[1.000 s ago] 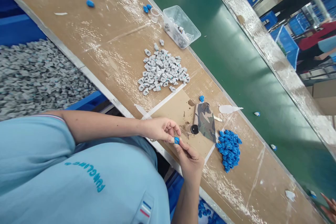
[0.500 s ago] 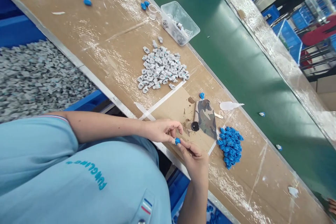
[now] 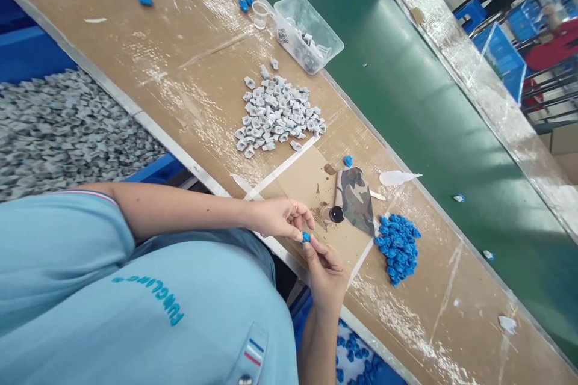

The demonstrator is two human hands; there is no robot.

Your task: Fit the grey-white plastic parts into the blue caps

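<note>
A small blue piece is held between my two hands, over the near edge of the brown-covered table. My left hand pinches its left side with thumb and fingertips, the other fingers loosely curled. My right hand grips it from the right with thumb and forefinger. Just beyond them stands a small pot with a black top, beside a camouflage cloth. A heap of grey hollow pieces lies up and left of my hands, and a heap of blue pieces to their right.
A clear plastic box with small items stands at the table's far edge, near a small clear cup. Beyond runs a green belt carrying a few small pieces. A blue bin of grey pieces sits at left, another blue bin below.
The view has shifted slightly. Both hands still hold the blue piece, which looks slightly turned, and my right hand and forearm have moved a little to the left.
</note>
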